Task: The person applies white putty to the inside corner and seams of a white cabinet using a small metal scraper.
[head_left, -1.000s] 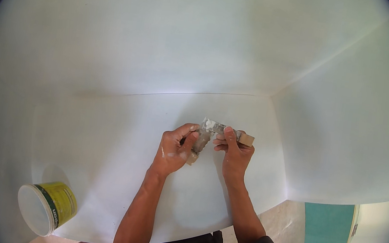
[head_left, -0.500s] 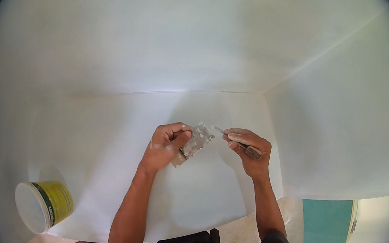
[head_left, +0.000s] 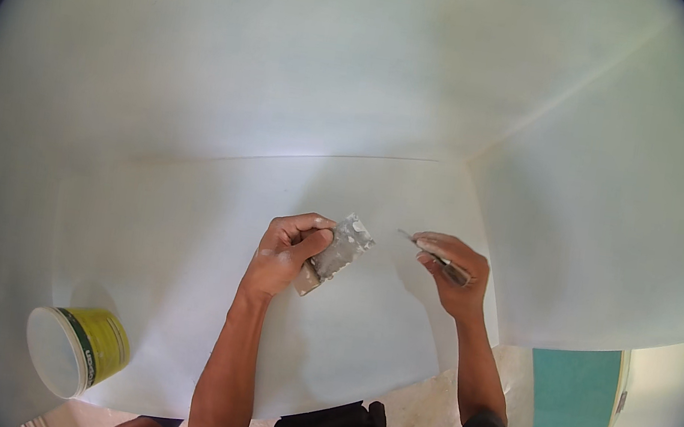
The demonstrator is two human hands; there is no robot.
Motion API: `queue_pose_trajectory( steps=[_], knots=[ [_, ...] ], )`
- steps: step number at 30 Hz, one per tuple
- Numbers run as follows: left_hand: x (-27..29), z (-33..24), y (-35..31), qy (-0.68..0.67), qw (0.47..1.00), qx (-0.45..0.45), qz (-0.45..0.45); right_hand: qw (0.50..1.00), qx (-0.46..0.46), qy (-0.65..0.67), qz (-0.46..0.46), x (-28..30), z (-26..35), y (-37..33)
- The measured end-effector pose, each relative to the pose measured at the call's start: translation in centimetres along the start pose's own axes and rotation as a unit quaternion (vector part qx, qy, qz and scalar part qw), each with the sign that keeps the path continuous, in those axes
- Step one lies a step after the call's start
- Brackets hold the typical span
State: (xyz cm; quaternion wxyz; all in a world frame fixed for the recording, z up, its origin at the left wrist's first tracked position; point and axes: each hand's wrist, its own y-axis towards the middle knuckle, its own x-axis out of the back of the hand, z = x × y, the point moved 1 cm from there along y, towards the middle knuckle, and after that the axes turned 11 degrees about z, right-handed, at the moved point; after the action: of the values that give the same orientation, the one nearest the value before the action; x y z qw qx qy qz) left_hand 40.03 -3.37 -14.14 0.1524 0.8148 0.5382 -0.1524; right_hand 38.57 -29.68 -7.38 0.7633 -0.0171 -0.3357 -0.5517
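Observation:
My left hand (head_left: pixel 289 251) grips a broad putty knife (head_left: pixel 340 250) whose blade is smeared with pale filler and tilts up to the right. My right hand (head_left: pixel 451 271) holds a second, narrow putty knife (head_left: pixel 433 255) edge-on, its thin blade pointing left toward the first one. The two blades are apart, with a small gap between them. Both hands are raised in front of a smooth white wall (head_left: pixel 358 95).
A white bucket with a yellow label (head_left: pixel 75 349) stands at the lower left against the wall. An inner wall corner (head_left: pixel 482 197) runs up to the right. A teal panel (head_left: pixel 572 404) and a pale floor patch (head_left: pixel 429 406) show at the lower right.
The two hands, pressed together with the blades touching a second ago, have drawn apart. My right hand moved right with its knife; my left hand stayed near the middle.

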Motion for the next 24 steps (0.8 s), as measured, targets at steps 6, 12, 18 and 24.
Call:
queue_pose_trajectory(
  steps=[6, 12, 18, 24],
  knots=[
    [0.1, -0.6, 0.2, 0.071, 0.997, 0.000, 0.013, 0.975, 0.100, -0.127, 0.154, 0.3, 3.7, 3.2],
    [0.5, -0.8, 0.5, 0.117, 0.993, -0.004, 0.026, 0.948, 0.112, -0.183, 0.235, 0.7, 3.9, 4.7],
    [0.3, -0.5, 0.3, 0.103, 0.994, 0.022, 0.026, 0.911, 0.087, -0.246, 0.320, 0.1, 4.4, 5.1],
    [0.6, 0.8, 0.1, 0.109, 0.993, 0.032, -0.041, 0.976, -0.065, -0.045, 0.203, 3.1, 3.9, 4.5]
  ],
)
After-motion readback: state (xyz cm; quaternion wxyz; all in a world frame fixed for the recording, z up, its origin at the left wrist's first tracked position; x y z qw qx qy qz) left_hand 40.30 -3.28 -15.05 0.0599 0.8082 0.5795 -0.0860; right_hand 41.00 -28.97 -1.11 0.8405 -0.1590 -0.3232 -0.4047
